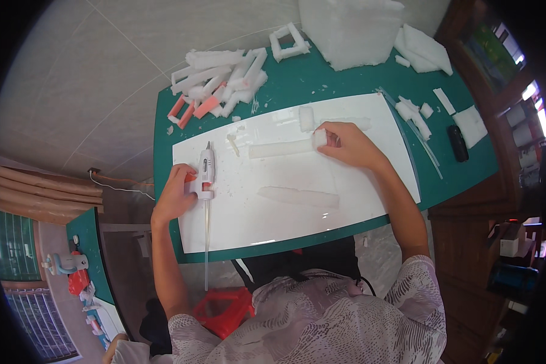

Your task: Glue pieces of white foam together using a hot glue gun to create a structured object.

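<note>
My left hand grips the handle of a white hot glue gun that lies on the white board, nozzle pointing away from me and a clear glue stick sticking out toward me. My right hand pinches the right end of a long white foam strip lying across the board. A second foam strip lies flat nearer to me. A short foam block rests just beyond the held strip.
The board lies on a green table. A heap of white and orange foam pieces sits at the far left, a large foam block at the back, foam scraps and a black remote-like object at the right. A red stool stands below.
</note>
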Motion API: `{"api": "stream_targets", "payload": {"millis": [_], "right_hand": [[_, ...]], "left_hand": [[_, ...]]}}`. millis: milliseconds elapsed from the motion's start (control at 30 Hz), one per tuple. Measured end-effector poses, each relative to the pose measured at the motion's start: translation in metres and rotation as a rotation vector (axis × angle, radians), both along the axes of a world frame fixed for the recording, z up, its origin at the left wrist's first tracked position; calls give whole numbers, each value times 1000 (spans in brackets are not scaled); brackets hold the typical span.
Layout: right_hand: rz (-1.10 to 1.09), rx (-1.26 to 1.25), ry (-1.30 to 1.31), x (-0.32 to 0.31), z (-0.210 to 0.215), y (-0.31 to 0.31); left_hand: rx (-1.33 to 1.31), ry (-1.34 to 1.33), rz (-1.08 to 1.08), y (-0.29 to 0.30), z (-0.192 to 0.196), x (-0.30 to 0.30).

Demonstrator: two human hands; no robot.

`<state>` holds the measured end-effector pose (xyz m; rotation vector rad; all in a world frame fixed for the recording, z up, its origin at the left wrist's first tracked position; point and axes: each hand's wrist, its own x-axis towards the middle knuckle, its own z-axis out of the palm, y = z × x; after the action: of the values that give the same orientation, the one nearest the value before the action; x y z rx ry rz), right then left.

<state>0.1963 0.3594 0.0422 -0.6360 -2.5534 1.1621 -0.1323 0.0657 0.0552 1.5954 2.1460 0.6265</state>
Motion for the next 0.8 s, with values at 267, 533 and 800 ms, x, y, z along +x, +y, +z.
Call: {"api": "stream_targets", "payload": {"millis": [267,533,800], "right_hand": [[15,9,33,1,-3,4],[9,23,119,3,-8,2],[42,-20,177,1,-14,3]], "left_hand": [[-98,269,-30,30,45,26],[222,599,-599,197,26,110],[45,757,-689,230,18,115]]}}
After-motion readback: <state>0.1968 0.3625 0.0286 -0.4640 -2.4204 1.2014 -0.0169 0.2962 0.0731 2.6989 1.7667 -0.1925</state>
